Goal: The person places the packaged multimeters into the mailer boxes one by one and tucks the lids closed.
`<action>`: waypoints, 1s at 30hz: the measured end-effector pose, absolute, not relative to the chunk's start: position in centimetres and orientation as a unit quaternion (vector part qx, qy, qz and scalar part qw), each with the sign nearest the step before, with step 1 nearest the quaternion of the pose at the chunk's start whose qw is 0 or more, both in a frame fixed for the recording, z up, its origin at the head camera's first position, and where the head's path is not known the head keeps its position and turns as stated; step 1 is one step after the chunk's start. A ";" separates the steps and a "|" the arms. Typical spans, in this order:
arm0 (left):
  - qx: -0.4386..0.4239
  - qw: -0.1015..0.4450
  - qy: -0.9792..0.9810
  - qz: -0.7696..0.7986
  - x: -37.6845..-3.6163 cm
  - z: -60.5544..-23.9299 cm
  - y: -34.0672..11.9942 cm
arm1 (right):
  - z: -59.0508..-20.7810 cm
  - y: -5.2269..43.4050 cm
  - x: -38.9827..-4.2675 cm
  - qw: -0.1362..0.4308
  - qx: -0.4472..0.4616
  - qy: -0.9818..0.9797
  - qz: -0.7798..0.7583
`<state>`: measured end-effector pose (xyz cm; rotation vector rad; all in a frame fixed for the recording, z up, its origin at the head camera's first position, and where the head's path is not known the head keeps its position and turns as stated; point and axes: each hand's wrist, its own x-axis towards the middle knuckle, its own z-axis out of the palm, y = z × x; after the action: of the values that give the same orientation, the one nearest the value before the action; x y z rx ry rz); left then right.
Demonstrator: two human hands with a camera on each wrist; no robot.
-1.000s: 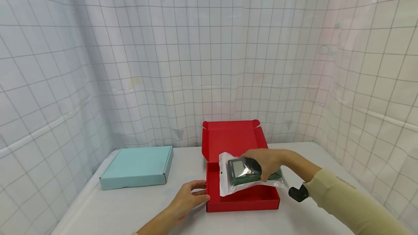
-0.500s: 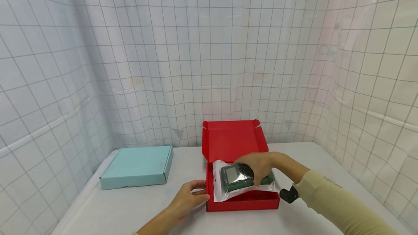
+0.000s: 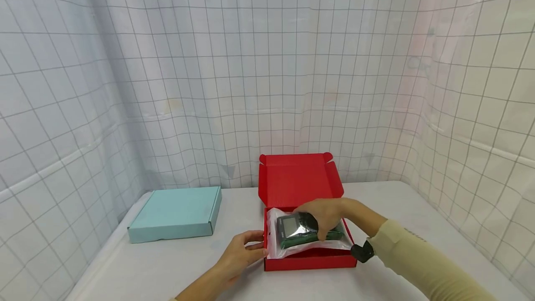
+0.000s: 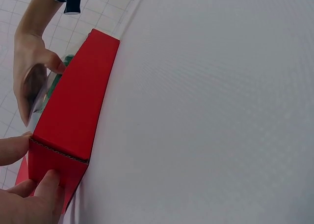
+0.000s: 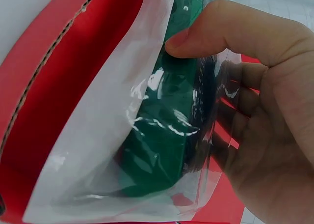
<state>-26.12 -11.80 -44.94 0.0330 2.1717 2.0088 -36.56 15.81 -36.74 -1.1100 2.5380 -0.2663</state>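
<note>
A green-and-black device (image 3: pixel 292 227) with a small grey screen lies in a clear zip bag (image 3: pixel 272 236), inside the red cardboard box (image 3: pixel 311 263). From above, my right hand (image 3: pixel 326 215) grips the bagged device. In the right wrist view the thumb (image 5: pixel 196 40) presses its green side through the plastic, with the fingers round the far side. My left hand (image 3: pixel 240 254) holds the box's left wall near the front corner. The left wrist view has one fingertip (image 4: pixel 17 148) at the rim and another finger (image 4: pixel 48 187) against the outside.
The red box's lid (image 3: pixel 301 178) stands open at the back. A closed light blue box (image 3: pixel 179 210) lies to the left on the white table (image 3: pixel 138 268). Gridded curtains (image 3: pixel 267 82) enclose the table at the back and both sides.
My right hand has moved left and down, lowering the bagged device from over the red box's rim to inside it. My left hand has stayed at the box's left wall.
</note>
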 end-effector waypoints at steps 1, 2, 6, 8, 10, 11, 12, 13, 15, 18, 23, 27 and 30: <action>0.011 0.092 0.730 0.677 -26.1 -44.9 -11.8 | -36.8 15.7 -36.6 0.178 -0.391 0.898 -0.096; 0.012 0.093 0.730 0.677 -26.1 -44.9 -11.8 | -36.8 15.6 -36.5 0.179 -0.388 0.899 -0.097; 0.016 0.094 0.728 0.679 -26.1 -45.0 -11.9 | -37.1 15.3 -36.5 0.182 -0.386 0.898 -0.104; 0.017 0.093 0.728 0.679 -26.1 -45.0 -11.9 | -37.2 15.3 -36.4 0.184 -0.386 0.897 -0.108; 0.014 0.093 0.728 0.679 -26.1 -45.0 -11.9 | -37.4 15.3 -36.4 0.186 -0.388 0.896 -0.113; 0.013 0.093 0.727 0.680 -26.1 -45.0 -11.9 | -37.5 15.3 -36.4 0.185 -0.388 0.896 -0.114; 0.013 0.093 0.728 0.679 -26.1 -44.9 -11.9 | -37.6 15.4 -36.5 0.185 -0.389 0.895 -0.115; 0.011 0.093 0.727 0.680 -26.1 -44.9 -11.9 | -37.7 15.4 -36.5 0.185 -0.388 0.895 -0.117; 0.009 0.094 0.727 0.680 -26.1 -45.0 -12.0 | -38.0 15.3 -36.5 0.186 -0.388 0.895 -0.119; 0.008 0.092 0.728 0.679 -26.1 -45.0 -12.0 | -38.3 15.4 -36.5 0.191 -0.385 0.895 -0.121; 0.007 0.092 0.727 0.680 -26.0 -45.1 -11.8 | -39.2 15.6 -36.6 0.206 -0.366 0.898 -0.132; 0.006 0.088 0.727 0.681 -25.9 -45.2 -11.8 | -39.9 16.1 -36.8 0.214 -0.354 0.898 -0.150; 0.004 0.086 0.726 0.682 -25.9 -45.1 -11.7 | -40.2 16.5 -37.0 0.223 -0.350 0.893 -0.172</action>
<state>-25.92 -11.72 -45.09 0.0119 2.1647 2.0312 -37.04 16.46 -40.20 -0.9664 2.4666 -0.4758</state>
